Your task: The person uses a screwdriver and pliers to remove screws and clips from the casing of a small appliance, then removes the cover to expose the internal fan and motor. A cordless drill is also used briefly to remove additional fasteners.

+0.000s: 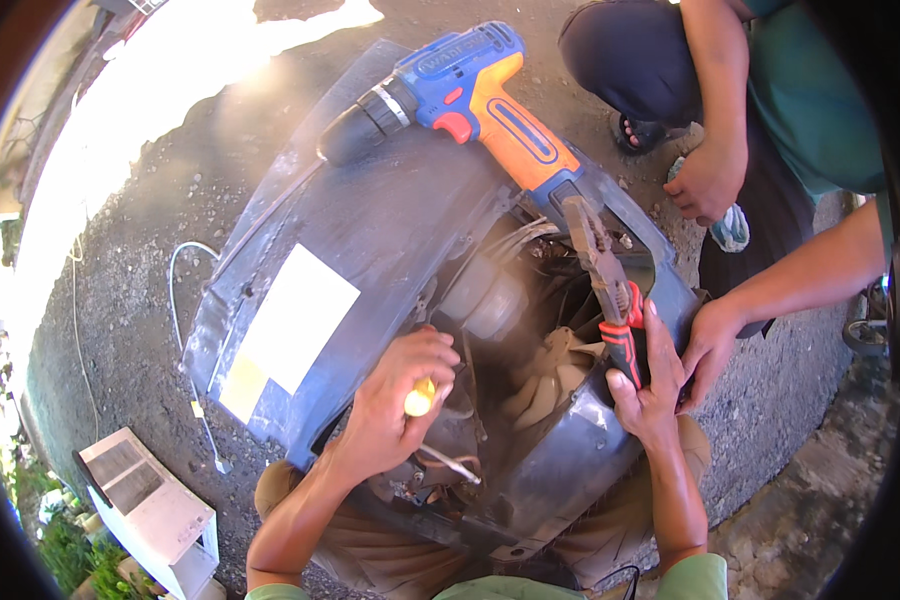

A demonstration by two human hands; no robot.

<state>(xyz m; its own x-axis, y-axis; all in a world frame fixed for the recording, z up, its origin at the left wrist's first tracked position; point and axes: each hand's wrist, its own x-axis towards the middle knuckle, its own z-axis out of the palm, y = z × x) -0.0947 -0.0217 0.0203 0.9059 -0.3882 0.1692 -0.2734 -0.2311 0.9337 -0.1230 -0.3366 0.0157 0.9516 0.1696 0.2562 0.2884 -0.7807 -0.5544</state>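
Note:
Before me lies a dusty dark-grey appliance housing (515, 490), its inside exposed. My left hand (395, 400) is closed around a screwdriver (420, 398) with a yellow handle; its metal shaft slants down over the wiring near the housing's front. In my right hand (655, 385) are rusty-jawed pliers (622, 335) with red and black grips, pointing away from me above the right edge. Between the hands sits a beige bladed fan (545, 385). A cloudy plastic part (485, 295) lies beyond it. Dust or glare blurs part of the interior.
An orange and blue cordless drill (500, 110) rests across the housing's far side. At right, a person's hand (710, 345) touches the housing beside mine; the other hand (710, 180) holds a pale cloth (732, 230). A white cable (177, 300) and white cabinet (160, 505) are left.

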